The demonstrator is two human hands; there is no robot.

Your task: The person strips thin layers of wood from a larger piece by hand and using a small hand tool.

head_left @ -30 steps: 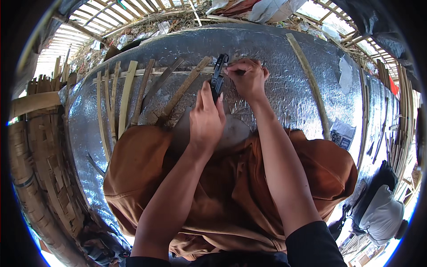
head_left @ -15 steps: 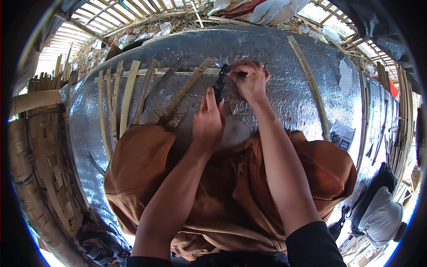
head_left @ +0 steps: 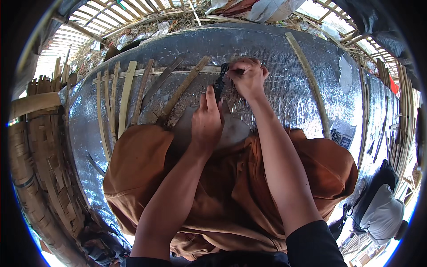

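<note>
Downward travel is seen at the black tool [head_left: 219, 85]: compared with one second ago, its upper end sits lower in the frame and it appears shorter, while the left hand [head_left: 207, 118] has shifted slightly down with it. Compared with that same frame, the right hand [head_left: 248, 80] occupies nearly the same position. Current location of the tool is just above the centre of the frame, upright with a slight lean to the right at its top. The left hand is closed around its lower part, fingers wrapped and pointing toward the top of the frame. The right hand is positioned to the right of the tool's upper end, with fingers bent and thumb drawn in close to them; the fingertips are next to the tool, but whether they touch it or grip a small part cannot be told. Below both hands, a brown garment [head_left: 138, 155] covers the bent legs across the lower centre. Beneath everything lies a silver foil-faced sheet [head_left: 280, 93]. Several bamboo strips [head_left: 126, 98] rest on it at left of centre, unmoved, with a thin cross strip [head_left: 195, 70] running among them toward the tool's upper end. One long bamboo stick [head_left: 308, 80] lies right of centre, its lower end near a printed packet [head_left: 342, 133]. Woven bamboo [head_left: 55, 173] stands at the left edge.
</note>
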